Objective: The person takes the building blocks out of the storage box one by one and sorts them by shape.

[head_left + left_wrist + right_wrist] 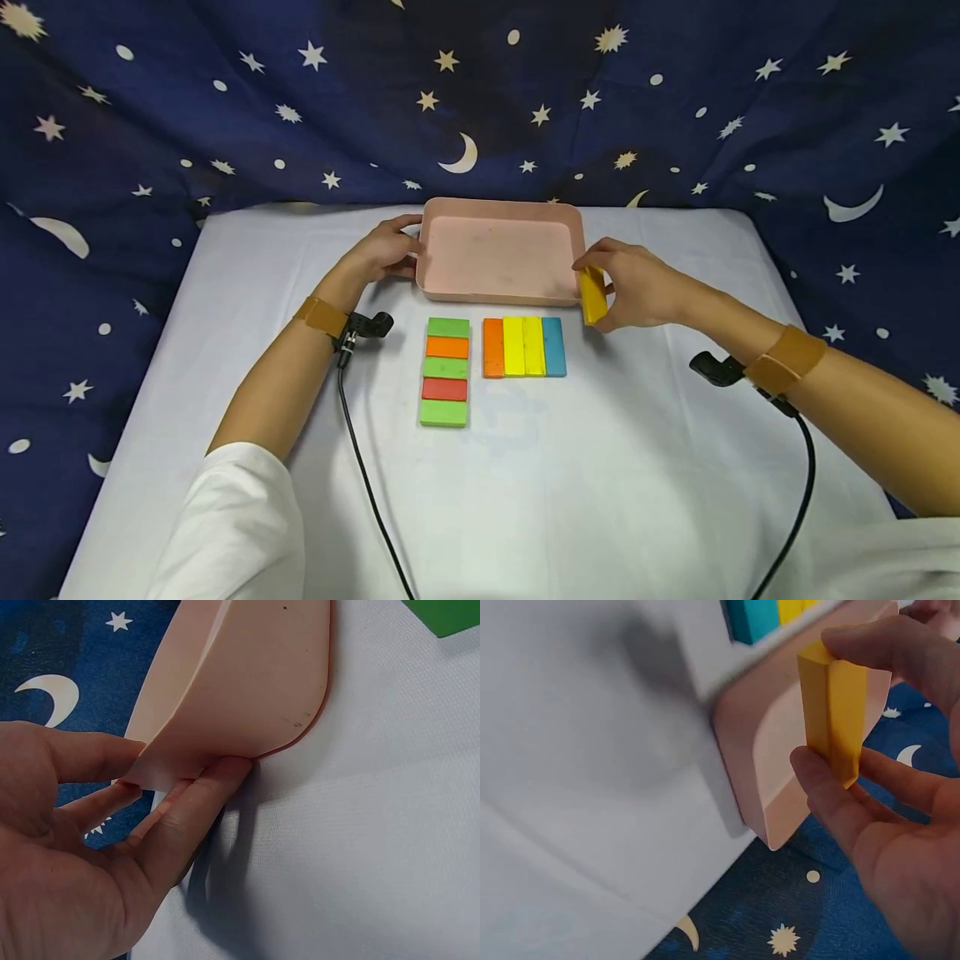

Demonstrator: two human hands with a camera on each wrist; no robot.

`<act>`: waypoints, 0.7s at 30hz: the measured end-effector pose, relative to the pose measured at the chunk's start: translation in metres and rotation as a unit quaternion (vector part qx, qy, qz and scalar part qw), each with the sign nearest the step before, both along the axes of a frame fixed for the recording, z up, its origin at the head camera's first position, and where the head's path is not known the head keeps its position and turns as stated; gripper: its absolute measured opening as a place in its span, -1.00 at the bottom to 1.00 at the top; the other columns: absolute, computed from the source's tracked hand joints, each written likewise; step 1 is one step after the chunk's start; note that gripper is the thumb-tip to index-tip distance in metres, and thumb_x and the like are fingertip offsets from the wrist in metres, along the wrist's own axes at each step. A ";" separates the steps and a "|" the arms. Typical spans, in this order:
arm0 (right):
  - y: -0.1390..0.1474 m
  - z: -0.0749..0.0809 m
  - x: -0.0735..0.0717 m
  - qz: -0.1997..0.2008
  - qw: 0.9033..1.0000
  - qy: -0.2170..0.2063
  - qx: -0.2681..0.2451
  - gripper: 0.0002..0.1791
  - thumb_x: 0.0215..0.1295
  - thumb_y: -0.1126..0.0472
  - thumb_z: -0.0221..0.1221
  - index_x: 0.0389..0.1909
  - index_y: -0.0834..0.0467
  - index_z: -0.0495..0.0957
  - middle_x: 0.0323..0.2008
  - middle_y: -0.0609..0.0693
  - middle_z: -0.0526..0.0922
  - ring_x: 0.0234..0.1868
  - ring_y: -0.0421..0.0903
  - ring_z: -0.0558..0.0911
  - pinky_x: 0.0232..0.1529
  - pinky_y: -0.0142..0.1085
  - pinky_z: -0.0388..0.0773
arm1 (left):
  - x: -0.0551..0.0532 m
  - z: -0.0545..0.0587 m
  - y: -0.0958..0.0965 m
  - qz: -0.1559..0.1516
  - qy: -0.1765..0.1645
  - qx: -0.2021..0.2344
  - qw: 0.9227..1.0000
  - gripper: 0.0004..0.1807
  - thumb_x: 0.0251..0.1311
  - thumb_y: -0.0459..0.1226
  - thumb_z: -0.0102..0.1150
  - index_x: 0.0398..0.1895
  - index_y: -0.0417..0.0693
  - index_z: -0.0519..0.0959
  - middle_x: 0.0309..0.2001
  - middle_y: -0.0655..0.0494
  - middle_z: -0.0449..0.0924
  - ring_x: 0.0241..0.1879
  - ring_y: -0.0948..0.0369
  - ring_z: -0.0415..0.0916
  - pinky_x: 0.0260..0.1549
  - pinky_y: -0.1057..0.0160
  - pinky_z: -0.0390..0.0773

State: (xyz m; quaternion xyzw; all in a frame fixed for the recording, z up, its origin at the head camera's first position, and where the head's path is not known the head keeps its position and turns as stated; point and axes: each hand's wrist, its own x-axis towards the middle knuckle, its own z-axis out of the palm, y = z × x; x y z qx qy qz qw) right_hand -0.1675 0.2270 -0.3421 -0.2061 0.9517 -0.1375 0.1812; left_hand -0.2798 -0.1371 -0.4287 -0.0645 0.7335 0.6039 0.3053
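My right hand (637, 283) pinches a yellow block (592, 296) by its ends, between thumb and fingers. The block is held beside the right wall of a shallow pink tray (500, 297); in the right wrist view, the yellow block (832, 712) stands out in front of the tray (742, 750). At the tray's left end my left hand (386, 250) grips its wall. In the left wrist view, the left hand (97, 840) has its fingers at the tray's rim and thumb low against the outer wall (255, 690). The tray's visible inside holds nothing.
In front of the tray, a column of green, orange and red blocks (444, 367) lies flat. Right of it lies a row of orange, yellow and blue blocks (523, 347). A white cloth (562, 492) covers the table, and a starry curtain (360, 108) hangs behind.
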 end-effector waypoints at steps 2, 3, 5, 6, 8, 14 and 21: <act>0.003 -0.001 0.011 -0.003 1.000 -0.007 -0.006 -0.06 -0.20 0.26 0.67 0.32 0.25 0.52 0.23 0.16 0.51 0.03 0.06 0.60 0.04 -0.04 0.75 | -0.001 0.002 -0.001 0.002 -0.001 0.000 1.000 -0.22 0.45 -0.44 0.04 0.67 0.23 0.16 0.31 -0.26 0.49 -0.23 0.11 0.73 -0.39 0.26 0.74; 0.005 -0.002 0.016 -0.004 1.000 -0.009 -0.008 -0.06 -0.20 0.26 0.67 0.33 0.25 0.52 0.23 0.16 0.51 0.03 0.05 0.60 0.05 -0.04 0.74 | -0.002 0.003 -0.002 0.002 0.000 0.000 1.000 -0.21 0.45 -0.44 0.04 0.67 0.23 0.15 0.30 -0.26 0.49 -0.24 0.12 0.73 -0.40 0.26 0.74; 0.007 -0.006 0.025 -0.008 1.000 -0.016 -0.010 -0.05 -0.19 0.25 0.67 0.34 0.26 0.51 0.24 0.16 0.50 0.04 0.05 0.61 0.06 -0.02 0.73 | -0.002 0.006 -0.002 0.001 0.001 -0.003 1.000 -0.22 0.45 -0.44 0.04 0.67 0.23 0.15 0.29 -0.24 0.50 -0.24 0.13 0.72 -0.40 0.27 0.73; 0.008 -0.008 0.029 -0.010 1.000 -0.020 -0.011 -0.05 -0.18 0.24 0.67 0.34 0.26 0.51 0.25 0.15 0.50 0.04 0.05 0.61 0.07 -0.01 0.73 | -0.003 0.007 -0.003 0.002 0.001 -0.003 1.000 -0.22 0.45 -0.44 0.04 0.67 0.24 0.15 0.28 -0.24 0.50 -0.23 0.12 0.71 -0.39 0.26 0.74; 0.009 -0.014 0.035 -0.010 1.000 -0.025 -0.012 -0.05 -0.17 0.23 0.67 0.35 0.27 0.50 0.26 0.16 0.49 0.04 0.06 0.62 0.07 -0.01 0.73 | -0.003 0.008 -0.004 0.002 0.002 -0.006 1.000 -0.22 0.45 -0.43 0.04 0.67 0.25 0.15 0.26 -0.23 0.51 -0.20 0.10 0.71 -0.37 0.25 0.74; 0.008 -0.036 0.042 -0.002 0.999 -0.041 -0.011 -0.09 -0.13 0.23 0.65 0.34 0.27 0.52 0.25 0.17 0.49 -0.01 0.03 0.62 0.06 -0.04 0.73 | -0.003 0.007 -0.005 0.002 -0.002 -0.005 1.000 -0.22 0.46 -0.43 0.04 0.67 0.25 0.15 0.28 -0.23 0.50 -0.17 0.08 0.71 -0.35 0.24 0.75; 0.009 -0.063 0.047 0.012 0.999 -0.035 0.017 -0.04 -0.15 0.22 0.63 0.38 0.27 0.47 0.28 0.23 0.50 0.14 0.13 0.53 0.28 0.10 0.56 | 0.001 0.004 -0.001 -0.002 -0.006 0.000 1.000 -0.23 0.47 -0.42 0.04 0.66 0.24 0.15 0.30 -0.22 0.49 -0.16 0.09 0.72 -0.31 0.23 0.76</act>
